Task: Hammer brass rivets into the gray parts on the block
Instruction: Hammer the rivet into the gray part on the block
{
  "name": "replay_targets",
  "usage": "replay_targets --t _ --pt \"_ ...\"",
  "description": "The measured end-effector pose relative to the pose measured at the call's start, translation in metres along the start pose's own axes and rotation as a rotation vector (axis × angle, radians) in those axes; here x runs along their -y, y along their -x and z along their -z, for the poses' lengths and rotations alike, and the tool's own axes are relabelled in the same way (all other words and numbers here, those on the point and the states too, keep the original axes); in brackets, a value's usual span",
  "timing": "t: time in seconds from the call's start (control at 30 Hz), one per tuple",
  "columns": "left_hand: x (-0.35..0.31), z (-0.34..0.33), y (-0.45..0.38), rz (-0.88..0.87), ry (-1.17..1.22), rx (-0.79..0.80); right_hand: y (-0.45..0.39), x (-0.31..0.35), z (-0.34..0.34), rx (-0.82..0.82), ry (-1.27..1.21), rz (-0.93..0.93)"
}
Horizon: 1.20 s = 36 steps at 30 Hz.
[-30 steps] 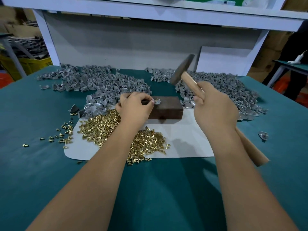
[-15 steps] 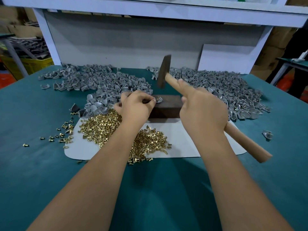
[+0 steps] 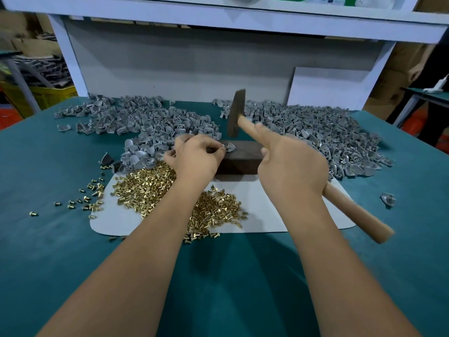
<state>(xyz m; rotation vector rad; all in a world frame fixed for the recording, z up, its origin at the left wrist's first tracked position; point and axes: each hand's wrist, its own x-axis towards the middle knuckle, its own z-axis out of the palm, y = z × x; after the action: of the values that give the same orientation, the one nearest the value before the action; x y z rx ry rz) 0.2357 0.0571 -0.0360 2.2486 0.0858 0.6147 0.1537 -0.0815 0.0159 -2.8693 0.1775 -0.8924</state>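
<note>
Lit evenly from overhead, fairly bright, w/ soft short shadows under both forearms on the green table (image 3: pixel 48 263). Motion blur on the hammer (image 3: pixel 237 113) head and handle end (right hand (image 3: pixel 289 164) slightly smeared too). Wide-angle bending at edges: white shelf (image 3: pixel 243 18) bows, corners stretched. Background left dim, soft. No harsh glare.
</note>
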Motion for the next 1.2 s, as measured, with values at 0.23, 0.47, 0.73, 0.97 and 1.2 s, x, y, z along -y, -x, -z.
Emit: replay_targets --t 0.23,0.47,0.73,0.97,1.2 --pt "0.001 0.000 0.000 0.003 -0.039 0.008 0.001 0.005 -0.002 0.065 0.010 0.031" --pt "0.000 0.002 0.002 0.033 0.083 0.030 -0.001 -0.004 0.000 -0.100 -0.069 -0.065" --pt "0.002 0.009 0.001 0.042 0.128 0.147 -0.005 -0.015 -0.012 0.006 -0.126 -0.080" --pt "0.003 0.010 0.004 0.031 0.125 0.158 -0.008 -0.020 -0.024 0.097 -0.258 -0.128" --pt "0.003 0.010 0.005 0.021 0.156 0.171 -0.013 -0.014 -0.032 0.322 -0.198 -0.171"
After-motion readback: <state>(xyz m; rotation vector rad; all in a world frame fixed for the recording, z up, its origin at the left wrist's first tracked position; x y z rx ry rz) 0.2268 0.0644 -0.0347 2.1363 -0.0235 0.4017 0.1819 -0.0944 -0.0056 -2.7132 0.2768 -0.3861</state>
